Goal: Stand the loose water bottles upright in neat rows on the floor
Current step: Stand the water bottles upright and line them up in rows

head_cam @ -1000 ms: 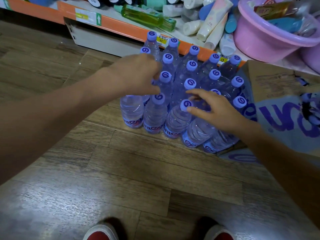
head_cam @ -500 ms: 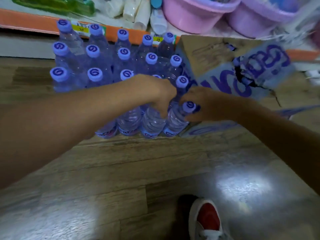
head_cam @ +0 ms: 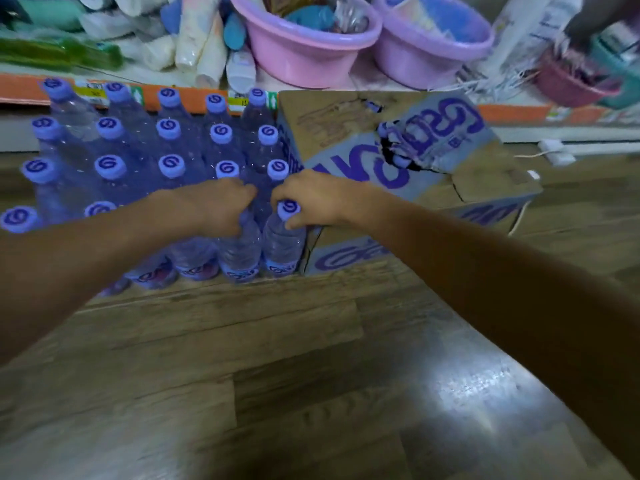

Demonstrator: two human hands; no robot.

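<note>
A head-worn camera looks down at a wood-look floor in front of a low shop shelf. On the left, water bottles with purple caps stand upright on the floor in straight rows, packed close, the back row against the orange shelf edge. The nearest row runs along the front, partly hidden under the person's left forearm.

The left hand reaches in from the lower left and curls over the top of the second bottle from the right in the front row. Its fingers wrap the neck, hiding the cap; the bottle stands upright on the floor.

Just beside it, the right hand comes in from the lower right and grasps the end bottle of the front row. Thumb and fingers close round the neck just under the purple cap, which shows between them. This bottle is also upright, its base on the floor, touching its neighbour on one side and a cardboard box on the other.

The cardboard box, printed with purple lettering and torn open on top, sits right of the rows. More purple caps show through the tear.

On the shelf above lie green bottles and pale tubes, then a pink basin and a lilac basin holding small goods. The far right is blurred.
</note>
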